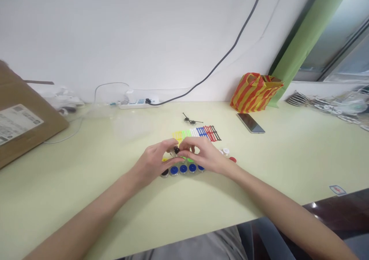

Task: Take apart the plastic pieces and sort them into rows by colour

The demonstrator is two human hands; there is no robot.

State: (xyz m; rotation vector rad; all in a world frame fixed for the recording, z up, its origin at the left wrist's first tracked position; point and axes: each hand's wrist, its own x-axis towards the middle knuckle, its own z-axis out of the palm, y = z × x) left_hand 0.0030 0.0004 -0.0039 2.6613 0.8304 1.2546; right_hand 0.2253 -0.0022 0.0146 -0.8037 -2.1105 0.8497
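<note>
My left hand [154, 160] and my right hand [201, 154] meet over the middle of the pale green table [86, 190], fingers pinched together on a small black part [176, 150]. Below the hands lies a row of small round wheels [183, 169], most blue and one black at the left end. Behind the hands sits a row of thin coloured sticks [198, 133], running yellow, green, white, blue, red and black. Loose white and red small wheels [229, 155] lie to the right of my right hand. A black axle piece [190, 120] lies further back.
A phone [250, 122] lies flat at the right, near a red and yellow striped bag [255, 92]. A white power strip [138, 103] with a black cable is by the wall. A cardboard box [23, 121] stands at the left. Clutter fills the far right.
</note>
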